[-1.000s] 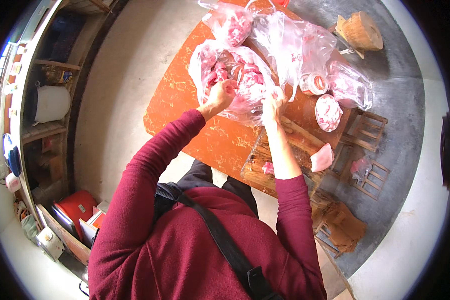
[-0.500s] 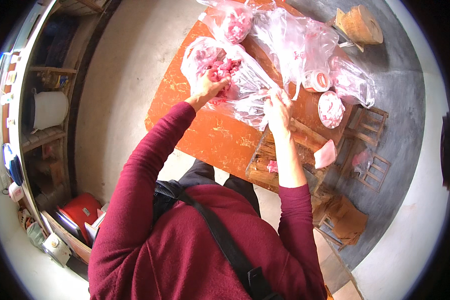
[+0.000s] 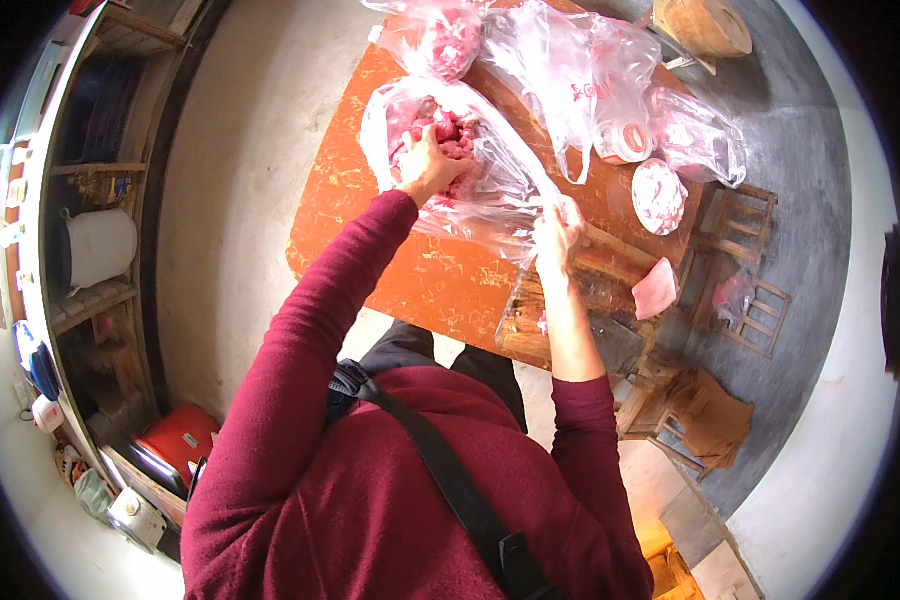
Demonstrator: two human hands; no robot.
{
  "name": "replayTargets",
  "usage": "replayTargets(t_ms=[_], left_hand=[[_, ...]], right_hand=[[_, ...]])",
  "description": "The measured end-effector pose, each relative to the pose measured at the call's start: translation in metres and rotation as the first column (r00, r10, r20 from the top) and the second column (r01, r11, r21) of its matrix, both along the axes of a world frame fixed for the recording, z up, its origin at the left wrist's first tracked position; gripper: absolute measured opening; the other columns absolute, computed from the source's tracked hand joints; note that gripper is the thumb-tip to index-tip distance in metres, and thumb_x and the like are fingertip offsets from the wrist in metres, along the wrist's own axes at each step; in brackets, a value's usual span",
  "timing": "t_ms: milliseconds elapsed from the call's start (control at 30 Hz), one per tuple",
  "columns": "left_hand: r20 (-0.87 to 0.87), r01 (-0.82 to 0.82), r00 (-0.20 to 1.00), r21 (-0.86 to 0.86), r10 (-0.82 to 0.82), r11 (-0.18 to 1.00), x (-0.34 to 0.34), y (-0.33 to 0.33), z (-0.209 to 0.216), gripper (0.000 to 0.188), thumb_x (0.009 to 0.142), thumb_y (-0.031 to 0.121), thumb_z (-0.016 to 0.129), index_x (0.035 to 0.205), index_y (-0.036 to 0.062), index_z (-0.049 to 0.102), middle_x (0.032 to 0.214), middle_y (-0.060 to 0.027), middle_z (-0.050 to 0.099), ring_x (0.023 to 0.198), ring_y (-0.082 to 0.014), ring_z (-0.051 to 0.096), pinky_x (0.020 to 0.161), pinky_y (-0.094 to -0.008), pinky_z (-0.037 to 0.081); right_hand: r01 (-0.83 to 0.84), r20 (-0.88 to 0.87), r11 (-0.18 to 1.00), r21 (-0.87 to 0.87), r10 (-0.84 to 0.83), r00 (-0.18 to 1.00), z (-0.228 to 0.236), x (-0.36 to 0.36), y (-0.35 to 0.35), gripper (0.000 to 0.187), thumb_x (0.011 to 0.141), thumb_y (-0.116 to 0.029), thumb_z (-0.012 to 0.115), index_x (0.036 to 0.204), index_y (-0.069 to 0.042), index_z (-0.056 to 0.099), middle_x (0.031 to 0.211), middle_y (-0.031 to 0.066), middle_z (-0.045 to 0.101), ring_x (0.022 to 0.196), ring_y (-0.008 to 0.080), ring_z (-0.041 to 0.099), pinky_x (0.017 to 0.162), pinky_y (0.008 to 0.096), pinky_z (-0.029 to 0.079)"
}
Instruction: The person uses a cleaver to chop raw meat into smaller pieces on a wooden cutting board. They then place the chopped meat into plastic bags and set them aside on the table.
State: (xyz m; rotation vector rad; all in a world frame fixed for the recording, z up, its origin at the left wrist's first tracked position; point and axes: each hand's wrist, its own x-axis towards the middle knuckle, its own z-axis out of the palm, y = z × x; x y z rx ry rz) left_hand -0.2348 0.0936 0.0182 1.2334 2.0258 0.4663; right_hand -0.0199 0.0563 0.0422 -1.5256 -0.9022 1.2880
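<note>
A clear plastic bag (image 3: pixel 500 185) lies on the reddish-brown table with its mouth spread, and cut pieces of raw red meat (image 3: pixel 456 132) are heaped inside. My left hand (image 3: pixel 427 166) reaches into the bag, fingers and thumb curled around some of the meat; its fingertips are partly hidden among the pieces. At the bag's right edge, my right hand (image 3: pixel 558 232) pinches the gathered plastic. Just below that hand is a worn wooden chopping board (image 3: pixel 526 312), with a pale pink slab of meat (image 3: pixel 655 289) on its right side.
More plastic bags holding meat (image 3: pixel 448 45) and other contents (image 3: pixel 695 135) cover the far side of the table (image 3: pixel 340 215). A tub with a red-marked lid (image 3: pixel 624 142) and a bowl of pale meat (image 3: pixel 660 197) stand at the right. Wooden chairs (image 3: pixel 745 235) are beyond that edge.
My left hand has shifted slightly right and deeper over the meat, its fingers more spread. My right hand still grips the bag's edge, a little lower. The whole view has shifted slightly.
</note>
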Motion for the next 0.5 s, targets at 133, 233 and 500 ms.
replayTargets(t_ms=[133,233,500], left_hand=[[-0.141,-0.006,0.990,0.035,0.011,0.999,0.025,0.000,-0.004,0.103,0.048,0.043,0.079,0.132,0.0097,0.030,0.133,-0.0241,0.024,0.120,-0.0454,0.032,0.095,-0.0531,0.034],[-0.211,0.037,0.977,0.034,-0.029,0.999,0.044,-0.001,0.000,0.097,0.051,0.042,0.077,0.129,0.0095,0.031,0.131,-0.0246,0.027,0.115,-0.0506,0.033,0.093,-0.0564,0.033],[-0.120,0.135,0.986,0.137,-0.119,0.981,0.025,0.004,-0.024,0.090,0.052,0.041,0.076,0.125,0.0084,0.036,0.125,-0.0236,0.035,0.115,-0.0442,0.038,0.093,-0.0519,0.035]], right_hand=[[-0.178,0.321,0.971,0.163,0.118,0.940,-0.009,-0.004,-0.009,0.004,0.086,-0.007,0.054,0.086,-0.005,0.058,0.068,-0.0014,0.052,0.057,0.0052,0.047,0.047,0.0208,0.038],[-0.148,0.380,0.970,0.192,0.065,0.923,-0.012,-0.001,-0.011,0.007,0.083,-0.003,0.053,0.086,0.000,0.058,0.075,0.0073,0.062,0.071,0.0156,0.057,0.065,0.0303,0.045],[-0.254,-0.852,0.962,-0.096,0.053,0.521,-0.043,0.006,0.023,0.007,0.086,-0.007,0.050,0.091,-0.004,0.053,0.069,0.0049,0.056,0.061,0.0137,0.057,0.052,0.0244,0.046]])
